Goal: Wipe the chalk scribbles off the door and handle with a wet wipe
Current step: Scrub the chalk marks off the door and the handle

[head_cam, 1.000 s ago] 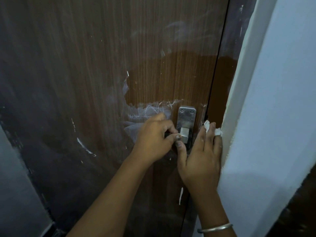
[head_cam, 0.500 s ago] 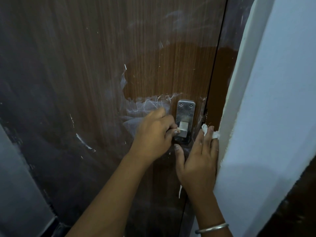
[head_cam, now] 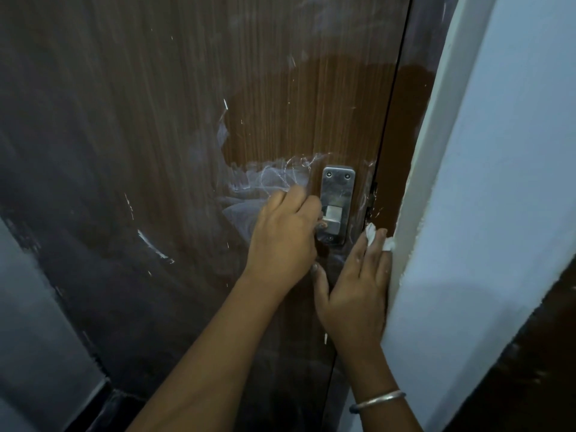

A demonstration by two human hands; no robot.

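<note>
**Hands at the handle, wipe pressed beside the frame**

Left hand (head_cam: 282,241) is curled at the metal handle (head_cam: 338,194), with fingertips and thumb pinching the left side of its square knob (head_cam: 333,217). Right hand (head_cam: 355,294) lies flat just right of and below the handle. Its fingers are straight and close together and its thumb is spread toward the left hand. Under those fingertips sits the wet wipe (head_cam: 373,237), a small crumpled white wad pressed down where the door edge meets the brown frame strip (head_cam: 405,135). Only bits of it peek out between and past the fingers.

White chalk scribbles (head_cam: 274,179) loop and smear across the door (head_cam: 156,151) just left of the handle, above the left hand's knuckles. Fainter scratches run over the handle plate itself and along the door edge to its right. Above the scribbles, a patch of wood-grain looks darker and cleaner than the hazy, greyish surface around it. Further left and lower, a short curved chalk streak (head_cam: 152,244) stands out, with a few small flecks scattered nearby.

A thin metal bangle (head_cam: 378,400) circles the right wrist. To the right of the frame strip rises a pale wall (head_cam: 498,182), and its edge touches the outer side of the right hand.
</note>
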